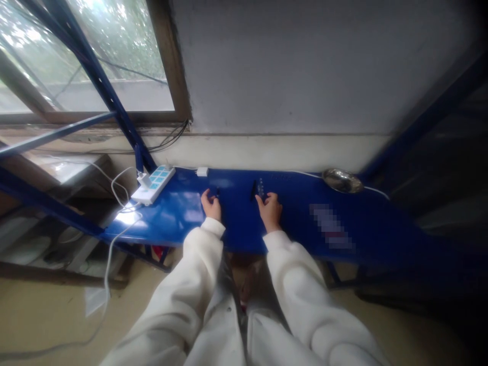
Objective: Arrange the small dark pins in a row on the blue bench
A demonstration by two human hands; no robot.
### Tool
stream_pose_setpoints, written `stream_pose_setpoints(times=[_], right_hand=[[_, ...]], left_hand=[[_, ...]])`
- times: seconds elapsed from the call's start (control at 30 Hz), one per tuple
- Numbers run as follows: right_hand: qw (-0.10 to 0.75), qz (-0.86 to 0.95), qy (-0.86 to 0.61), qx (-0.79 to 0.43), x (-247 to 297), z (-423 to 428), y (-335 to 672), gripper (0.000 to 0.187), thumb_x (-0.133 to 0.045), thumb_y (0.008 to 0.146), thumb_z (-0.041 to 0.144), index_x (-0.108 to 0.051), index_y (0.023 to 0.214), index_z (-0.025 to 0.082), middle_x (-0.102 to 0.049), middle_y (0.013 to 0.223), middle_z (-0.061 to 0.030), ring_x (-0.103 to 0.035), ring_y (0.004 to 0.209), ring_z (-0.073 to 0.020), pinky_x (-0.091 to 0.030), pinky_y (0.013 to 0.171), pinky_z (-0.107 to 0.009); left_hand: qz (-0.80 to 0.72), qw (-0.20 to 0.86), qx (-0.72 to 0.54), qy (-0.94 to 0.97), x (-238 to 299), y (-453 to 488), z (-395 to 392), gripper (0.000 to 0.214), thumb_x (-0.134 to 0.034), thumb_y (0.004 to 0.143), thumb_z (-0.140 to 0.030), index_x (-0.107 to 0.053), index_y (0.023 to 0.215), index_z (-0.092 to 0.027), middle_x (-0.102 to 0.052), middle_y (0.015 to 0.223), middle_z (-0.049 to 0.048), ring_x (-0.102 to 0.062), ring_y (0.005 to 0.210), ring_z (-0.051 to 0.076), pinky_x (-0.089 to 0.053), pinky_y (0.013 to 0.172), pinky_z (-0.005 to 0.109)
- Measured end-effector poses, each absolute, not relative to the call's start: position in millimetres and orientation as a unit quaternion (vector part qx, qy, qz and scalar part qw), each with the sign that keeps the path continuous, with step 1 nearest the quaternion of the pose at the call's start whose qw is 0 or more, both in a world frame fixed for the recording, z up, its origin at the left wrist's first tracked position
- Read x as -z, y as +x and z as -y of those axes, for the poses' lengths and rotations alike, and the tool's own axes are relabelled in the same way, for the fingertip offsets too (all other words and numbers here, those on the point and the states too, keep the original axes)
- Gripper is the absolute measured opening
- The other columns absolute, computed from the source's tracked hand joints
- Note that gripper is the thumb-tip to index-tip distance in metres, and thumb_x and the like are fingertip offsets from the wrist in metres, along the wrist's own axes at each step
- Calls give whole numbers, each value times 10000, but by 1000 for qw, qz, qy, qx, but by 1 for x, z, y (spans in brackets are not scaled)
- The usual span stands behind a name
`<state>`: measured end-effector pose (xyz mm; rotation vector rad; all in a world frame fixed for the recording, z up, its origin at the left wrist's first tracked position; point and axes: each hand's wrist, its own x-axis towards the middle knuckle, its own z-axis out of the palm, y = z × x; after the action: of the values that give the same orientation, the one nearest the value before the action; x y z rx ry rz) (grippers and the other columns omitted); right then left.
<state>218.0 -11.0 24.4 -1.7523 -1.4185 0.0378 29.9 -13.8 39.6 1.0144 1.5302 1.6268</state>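
My left hand (211,206) is over the blue tabletop (236,223), its fingers curved and parted from the thumb. Close to the thumb tip is a small dark piece (217,192), too small to name. My right hand (270,210) is also curved, with a gap between thumb and forefinger. A clear, bumpy strip (261,186) lies just beyond that gap, its lower end near the thumb. Beside the strip is a thin black stick-like item (253,190). Whether the right thumb touches either one is hard to make out.
At the left end stands a white power strip (154,184) with a plug and trailing cables. A white adapter (202,172) is by the back edge. Toward the right are a shiny metal oval object (342,181) on a cable and a blurred-out item (331,226). Blue frame posts flank the table.
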Motion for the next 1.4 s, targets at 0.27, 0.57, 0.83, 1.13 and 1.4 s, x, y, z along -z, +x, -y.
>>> stream_pose_setpoints(times=[0.27, 0.57, 0.83, 1.13, 1.4], right_hand=[[486, 580, -654, -1, -28, 14, 217, 381, -373, 801, 444, -417, 1001, 123, -577, 696, -35, -537, 648, -156, -345, 679, -282], [503, 582, -639, -4, -27, 14, 219, 330, -366, 810, 394, -417, 995, 126, -573, 672, -30, -537, 637, -159, -369, 677, -291], [501, 663, -556, 20, -31, 24, 205, 277, -367, 817, 339, -469, 974, 135, -573, 758, -73, -526, 720, -166, -387, 735, -307], [411, 792, -452, 6, -39, 38, 173, 254, -338, 842, 303, -499, 967, 151, -569, 791, -73, -523, 770, -174, -385, 721, -299], [436, 768, -467, -49, -33, 37, 168, 262, -302, 863, 336, -501, 839, 168, -585, 753, -55, -539, 698, -149, -383, 642, -238]], left_hand=[[-606, 77, -408, 679, -62, 33, 9, 538, -461, 697, -106, -388, 1219, -212, -188, 1391, 97, -289, 1197, 300, -336, 895, 429], [-671, 187, -398, 597, -57, 8, -19, 122, -529, 698, -119, -556, 804, -171, -577, 807, 119, -545, 904, 233, -401, 726, 286], [-562, 389, -537, 495, -48, 20, -8, 167, -581, 683, -286, -534, 761, -146, -607, 687, 37, -509, 414, 85, -347, 415, 186], [-442, 542, -597, 392, -41, 36, 25, 364, -620, 621, -428, -489, 748, -113, -651, 709, 77, -492, 356, 65, -257, 318, 167], [-380, 633, -554, 385, -40, 34, 26, 406, -698, 538, -386, -514, 760, -100, -650, 655, 59, -530, 389, 79, -329, 342, 166]])
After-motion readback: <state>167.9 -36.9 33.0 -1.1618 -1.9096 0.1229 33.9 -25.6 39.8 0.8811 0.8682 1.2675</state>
